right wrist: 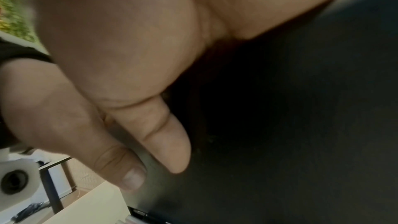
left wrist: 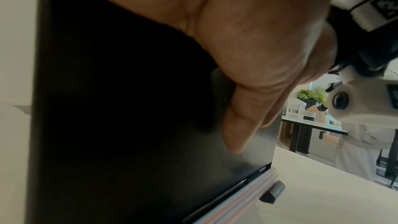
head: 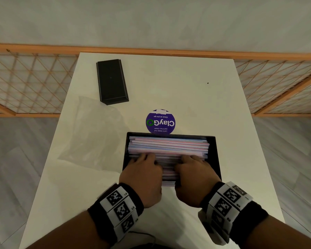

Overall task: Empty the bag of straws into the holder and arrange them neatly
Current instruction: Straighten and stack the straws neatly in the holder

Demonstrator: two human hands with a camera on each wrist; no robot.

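We wear a wide black band on each bare forearm, just behind the left hand and the right hand. Around each band runs a row of white blocks, each printed with a black-and-white square code and a small number at its edge. Under each wrist hangs a rounded white camera housing with a dark round lens, joined to the band by black fittings and thin cables.

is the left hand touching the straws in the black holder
Touching. In the head view the left hand lies on the straws inside the black holder, its fingers laid across the pile with no gap.
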